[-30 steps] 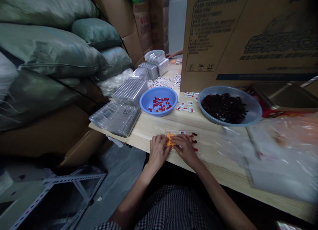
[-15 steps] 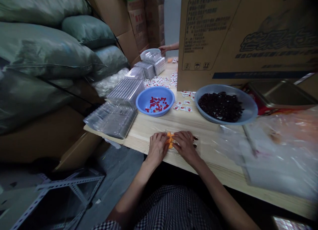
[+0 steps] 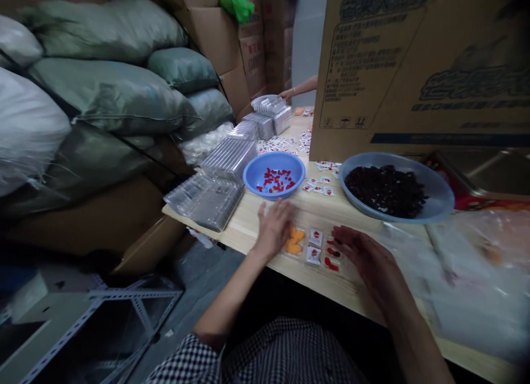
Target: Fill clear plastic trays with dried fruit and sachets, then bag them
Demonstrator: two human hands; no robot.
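On the wooden table a clear compartment tray (image 3: 301, 255) lies flat. Orange pieces (image 3: 295, 241) fill its left part, two small white packets (image 3: 314, 247) its middle, and red and dark pieces (image 3: 332, 256) its right part. My left hand (image 3: 273, 226), slightly blurred, is just left of the tray with its fingers apart, holding nothing. Over the tray's right edge is my right hand (image 3: 364, 257), fingers stretched out and nothing in it. Beyond the left hand stands a blue bowl (image 3: 274, 175) with red pieces inside.
Stacked clear trays (image 3: 207, 199) line the table's left edge. A bowl of dark pieces (image 3: 385, 190) sits in front of a large cardboard box (image 3: 372, 69). Plastic bags (image 3: 476, 284) cover the right side. Another person's hand (image 3: 287, 93) reaches in at the back. Scattered packets (image 3: 323, 189) lie between the bowls.
Both hands have drawn apart from the orange pieces, left hand up and leftwards, right hand to the right. The tray's contents now show. The camera view has shifted left.
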